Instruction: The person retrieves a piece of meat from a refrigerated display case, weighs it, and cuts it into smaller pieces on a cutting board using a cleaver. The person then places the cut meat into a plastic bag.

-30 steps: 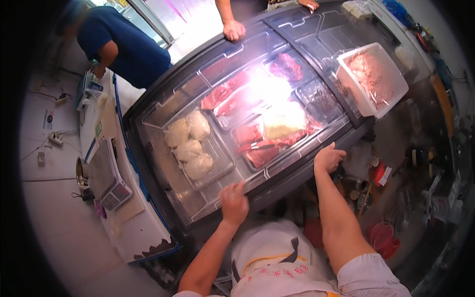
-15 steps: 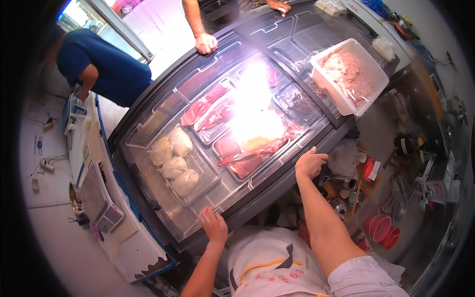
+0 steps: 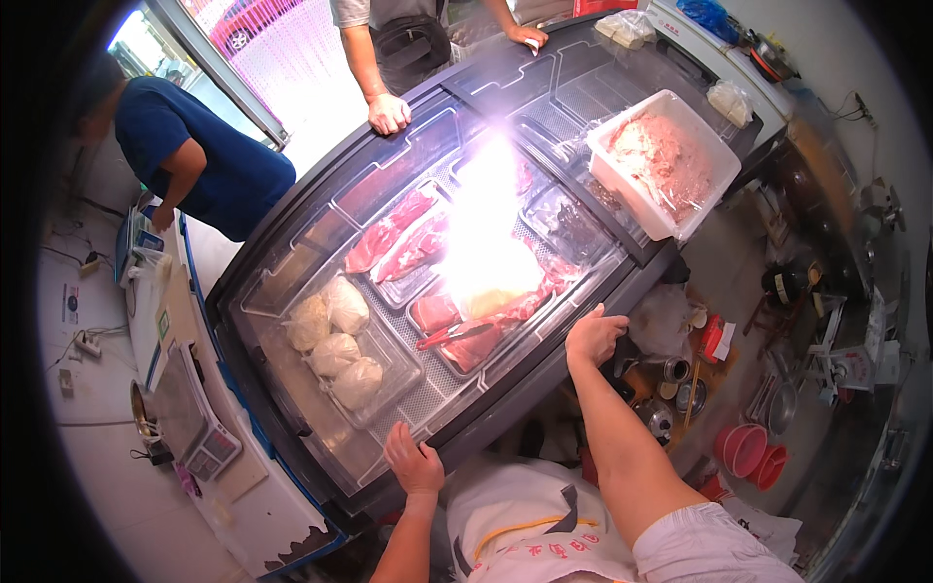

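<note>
White glare across the glass case (image 3: pixel 505 404), bright doorway (image 3: pixel 316 78), dark bowed rim

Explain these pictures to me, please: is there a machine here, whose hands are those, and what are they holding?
There is no robot here: these are a person's own bare hands. A wide camera worn on that person's head looks down, which is why straight edges seem curved.

The left hand and right hand are at the near edge of a dark-framed display case. Neither visibly holds anything.

Through the clear top you can see red meat and pale bundles; bright glare hides part of the middle. On top, toward the right, a white tub holds pinkish, minced-looking food.

Another person's hand rests on the far edge, and someone in a blue shirt is at the left.
</note>
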The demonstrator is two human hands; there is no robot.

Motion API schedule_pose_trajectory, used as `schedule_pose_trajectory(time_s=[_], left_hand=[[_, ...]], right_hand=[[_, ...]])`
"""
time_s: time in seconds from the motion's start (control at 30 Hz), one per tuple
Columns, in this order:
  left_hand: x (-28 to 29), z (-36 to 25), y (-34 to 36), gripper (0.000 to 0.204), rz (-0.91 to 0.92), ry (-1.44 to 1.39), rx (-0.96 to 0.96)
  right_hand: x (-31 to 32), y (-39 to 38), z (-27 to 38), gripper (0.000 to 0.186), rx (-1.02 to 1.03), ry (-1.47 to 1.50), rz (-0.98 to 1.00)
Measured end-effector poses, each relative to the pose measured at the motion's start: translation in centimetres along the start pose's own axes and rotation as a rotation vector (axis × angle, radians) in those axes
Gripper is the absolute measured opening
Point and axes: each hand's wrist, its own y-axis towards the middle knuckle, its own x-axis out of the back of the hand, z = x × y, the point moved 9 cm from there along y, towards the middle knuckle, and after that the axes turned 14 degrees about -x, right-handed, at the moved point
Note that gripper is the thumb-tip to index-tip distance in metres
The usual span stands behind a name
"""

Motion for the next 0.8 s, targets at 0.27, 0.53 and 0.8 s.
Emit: schedule_pose_trajectory(time_s=[0.27, 0.53, 0.8], left_hand=[[0.6, -0.1, 0.6, 0.06, -0.019, -0.015, -0.011], [0.6, -0.3, 0.4, 0.06, -0.011, 0.008, -0.01], [0.2, -0.4, 0.1, 0.061, 0.001, 0.038, -0.018]], right_hand=[[-0.4, 0.3, -0.6, 0.057, -0.032, 0.013, 0.005], [0.0, -0.2, 0.0, 0.06, -0.013, 0.013, -0.002], [-0.3, 0.2, -0.5, 0.06, -0.023, 0.036, 0.01]])
